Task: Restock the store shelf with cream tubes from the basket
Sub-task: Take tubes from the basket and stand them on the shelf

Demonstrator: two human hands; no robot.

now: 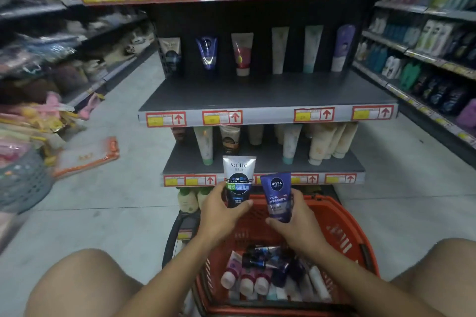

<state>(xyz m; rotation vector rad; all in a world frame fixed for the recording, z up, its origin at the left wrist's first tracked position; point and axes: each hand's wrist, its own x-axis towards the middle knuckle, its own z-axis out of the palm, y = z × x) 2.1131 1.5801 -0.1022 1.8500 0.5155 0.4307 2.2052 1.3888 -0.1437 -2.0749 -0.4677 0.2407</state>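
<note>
My left hand [221, 210] grips a white and dark "Softto" cream tube [239, 175], held upright above the red basket [342, 226]. My right hand [288, 224] grips a purple Nivea Men tube [277, 194] beside it, also upright. Several more tubes [257, 275] lie in the basket between my knees. The grey middle shelf [268, 92] ahead carries a row of single tubes standing along its back, with bare room in front. The lower shelf [265, 162] holds several pale tubes.
Bottles [188, 199] stand on the bottom shelf behind the basket. A side aisle on the left has packaged goods and an orange-edged packet [85, 157] on the floor, with a grey basket [23, 180] near it. Shelves of bottles [425, 59] line the right.
</note>
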